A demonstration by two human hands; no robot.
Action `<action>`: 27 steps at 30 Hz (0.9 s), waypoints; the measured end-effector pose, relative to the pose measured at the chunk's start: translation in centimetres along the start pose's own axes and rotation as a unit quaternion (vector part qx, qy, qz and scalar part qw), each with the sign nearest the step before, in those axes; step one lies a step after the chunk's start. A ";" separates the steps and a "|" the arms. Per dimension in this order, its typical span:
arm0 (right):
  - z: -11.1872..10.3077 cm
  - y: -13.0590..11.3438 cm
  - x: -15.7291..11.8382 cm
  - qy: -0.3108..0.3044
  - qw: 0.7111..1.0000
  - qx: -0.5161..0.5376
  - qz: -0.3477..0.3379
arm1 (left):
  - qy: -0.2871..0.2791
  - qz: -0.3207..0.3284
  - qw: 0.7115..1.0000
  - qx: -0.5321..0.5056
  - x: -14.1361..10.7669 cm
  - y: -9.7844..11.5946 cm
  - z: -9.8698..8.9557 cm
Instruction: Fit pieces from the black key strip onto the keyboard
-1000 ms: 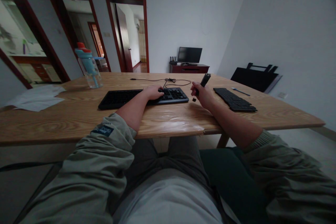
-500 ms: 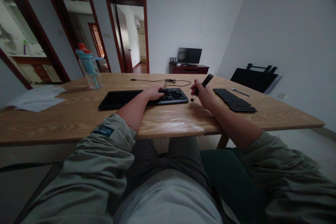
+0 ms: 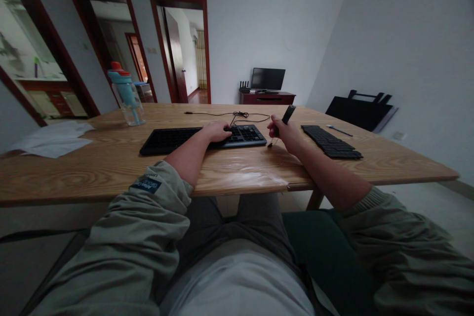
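Observation:
A black keyboard (image 3: 170, 140) lies on the wooden table (image 3: 237, 168) in front of me. Across its right half rests my left hand (image 3: 217, 132), thumb stretched out to the right and the other fingers mostly hidden. Just right of the keyboard, my right hand (image 3: 284, 134) is closed around a dark, pen-like tool (image 3: 289, 114), with a thin wire part ending in a small black tip near the table. Farther right lies a panel of black keys (image 3: 329, 141), with a blue-handled brush (image 3: 339, 131) beyond it.
A clear bottle (image 3: 128, 98) with a blue and red lid stands at the table's back left, near white paper sheets (image 3: 55, 139). A coiled cable (image 3: 240, 115) lies behind the keyboard. A monitor (image 3: 268, 79) stands on a far cabinet.
My right hand has tilted the tool more upright, and its tip is slightly lower and nearer the table. My left hand has stayed on the keyboard.

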State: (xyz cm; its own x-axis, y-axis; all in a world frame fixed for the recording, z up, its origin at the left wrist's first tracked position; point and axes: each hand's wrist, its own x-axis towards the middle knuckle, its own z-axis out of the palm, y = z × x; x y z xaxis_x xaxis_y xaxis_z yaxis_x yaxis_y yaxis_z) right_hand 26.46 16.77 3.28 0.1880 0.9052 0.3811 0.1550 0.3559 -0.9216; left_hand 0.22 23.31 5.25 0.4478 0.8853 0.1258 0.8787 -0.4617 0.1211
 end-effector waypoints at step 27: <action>-8.4 -5.8 -5.2 -0.171 0.802 -0.565 -0.086 | 0.000 0.014 1.000 -0.005 0.5 -0.5 0.4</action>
State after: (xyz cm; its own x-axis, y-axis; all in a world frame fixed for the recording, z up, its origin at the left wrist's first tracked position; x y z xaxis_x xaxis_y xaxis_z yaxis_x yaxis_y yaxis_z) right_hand 32.72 8.11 7.24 -0.1777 0.9449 0.2749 0.9673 0.2191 -0.1279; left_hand 0.10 23.96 4.84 0.4719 0.8721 0.1293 0.8643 -0.4866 0.1273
